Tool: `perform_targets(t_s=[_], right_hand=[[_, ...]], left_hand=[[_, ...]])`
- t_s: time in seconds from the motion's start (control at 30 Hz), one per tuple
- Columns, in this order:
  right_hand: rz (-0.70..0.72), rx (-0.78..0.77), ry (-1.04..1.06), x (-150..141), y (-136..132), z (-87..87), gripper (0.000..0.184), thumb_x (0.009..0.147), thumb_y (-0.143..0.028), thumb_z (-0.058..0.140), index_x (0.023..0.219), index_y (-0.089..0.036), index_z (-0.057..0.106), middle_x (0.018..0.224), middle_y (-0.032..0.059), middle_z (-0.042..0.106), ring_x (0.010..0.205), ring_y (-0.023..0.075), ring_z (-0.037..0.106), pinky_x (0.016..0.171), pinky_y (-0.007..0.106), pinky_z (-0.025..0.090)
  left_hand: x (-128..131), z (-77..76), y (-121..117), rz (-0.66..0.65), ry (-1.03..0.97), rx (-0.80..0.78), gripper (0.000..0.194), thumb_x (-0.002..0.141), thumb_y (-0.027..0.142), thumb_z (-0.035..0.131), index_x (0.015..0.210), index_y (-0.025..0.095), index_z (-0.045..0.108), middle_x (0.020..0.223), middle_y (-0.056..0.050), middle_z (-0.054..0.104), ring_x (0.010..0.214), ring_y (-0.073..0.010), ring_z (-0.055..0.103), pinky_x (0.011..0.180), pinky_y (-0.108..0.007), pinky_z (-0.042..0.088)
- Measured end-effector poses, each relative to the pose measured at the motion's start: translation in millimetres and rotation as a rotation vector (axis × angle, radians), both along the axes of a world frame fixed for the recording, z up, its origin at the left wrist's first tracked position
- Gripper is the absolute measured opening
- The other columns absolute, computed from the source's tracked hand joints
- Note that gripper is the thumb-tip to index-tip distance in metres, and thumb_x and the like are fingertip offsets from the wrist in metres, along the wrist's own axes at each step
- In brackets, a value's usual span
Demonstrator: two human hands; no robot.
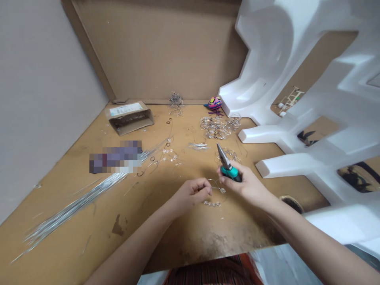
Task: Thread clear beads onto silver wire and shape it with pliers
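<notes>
My right hand [237, 180] is closed around teal-and-black needle-nose pliers [228, 164], their jaws pointing up and away from me. In a pinch between thumb and fingers, my left hand [196, 190] holds a thin bent wire [214, 184] that carries a clear bead [222, 190]. The wire's loop reaches toward the right hand. Just below it on the table lies a short row of clear beads [212, 204]. More clear beads [170, 154] rest farther off to the left. Beyond the pliers sits a piece of curled wire [228, 155].
A long bundle of straight wires [89, 202] crosses the left side, beside a pixelated object [115, 157]. An open cardboard box [130, 118] stands behind. Beaded wire pieces [216, 127], short wires [199, 146] and a colourful ball-like item [215, 103] lie farther back. White moulded structures [279, 170] border the right.
</notes>
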State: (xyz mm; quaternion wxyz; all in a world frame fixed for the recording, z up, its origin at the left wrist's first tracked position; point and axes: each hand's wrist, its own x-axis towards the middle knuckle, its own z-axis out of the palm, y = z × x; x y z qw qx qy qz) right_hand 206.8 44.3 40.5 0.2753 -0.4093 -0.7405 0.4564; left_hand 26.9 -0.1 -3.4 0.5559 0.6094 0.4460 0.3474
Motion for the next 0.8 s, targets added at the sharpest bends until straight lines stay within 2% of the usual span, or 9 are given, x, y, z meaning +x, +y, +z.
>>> perform_targets(t_s=[0.27,0.37,0.5,0.63,0.7,0.8], right_hand=[[0.003,0.050,-0.030,0.0,1.9,-0.9,0.013,0.076,-0.026,0.055,0.087,-0.020,0.053,0.074,-0.0010,0.054,0.065,0.0129,0.049,0.061,0.025,0.040],[-0.011,0.122,-0.094,8.6,4.4,0.3,0.014,0.078,-0.030,0.053,0.088,-0.020,0.053,0.075,-0.0004,0.056,0.067,0.0138,0.051,0.063,0.026,0.041],[-0.039,0.345,-0.365,30.3,2.3,12.3,0.018,0.078,-0.025,0.050,0.095,-0.020,0.052,0.078,0.0020,0.060,0.065,0.0149,0.052,0.060,0.026,0.040],[0.051,0.667,-0.761,43.4,-8.9,22.6,0.021,0.071,-0.018,0.049,0.092,-0.019,0.055,0.079,0.0053,0.058,0.074,0.0196,0.052,0.064,0.029,0.037],[0.047,0.753,-0.886,42.9,-14.5,22.7,0.016,0.071,-0.018,0.049,0.086,-0.018,0.056,0.075,0.0061,0.056,0.075,0.0211,0.050,0.065,0.030,0.035],[0.031,0.812,-0.955,38.1,-19.1,19.7,0.012,0.073,-0.018,0.049,0.082,-0.017,0.056,0.073,0.0065,0.055,0.075,0.0215,0.048,0.065,0.029,0.033]], left_hand=[[0.0,-1.8,0.8,0.063,-0.150,-0.082,0.022,0.080,0.033,0.045,0.069,0.016,0.053,0.055,0.005,0.037,0.051,-0.0077,0.031,0.051,-0.021,0.026],[0.6,-4.3,3.7,0.112,-0.219,-0.127,0.022,0.080,0.032,0.045,0.067,0.015,0.052,0.049,0.007,0.034,0.048,-0.0074,0.029,0.052,-0.021,0.027],[1.6,-5.1,3.5,0.238,-0.162,-0.070,0.021,0.081,0.033,0.043,0.070,0.016,0.051,0.052,0.006,0.036,0.048,-0.0075,0.029,0.051,-0.020,0.026],[4.9,-2.1,-2.1,0.371,0.005,0.070,0.019,0.082,0.031,0.042,0.072,0.017,0.051,0.056,0.005,0.037,0.051,-0.0084,0.031,0.050,-0.020,0.026],[7.3,-1.2,-4.5,0.395,0.046,0.127,0.019,0.082,0.030,0.041,0.072,0.017,0.051,0.056,0.005,0.037,0.052,-0.0087,0.032,0.050,-0.020,0.026],[9.7,-0.9,-6.3,0.390,0.057,0.161,0.020,0.083,0.030,0.040,0.072,0.017,0.051,0.055,0.006,0.035,0.051,-0.0087,0.031,0.049,-0.020,0.026]])
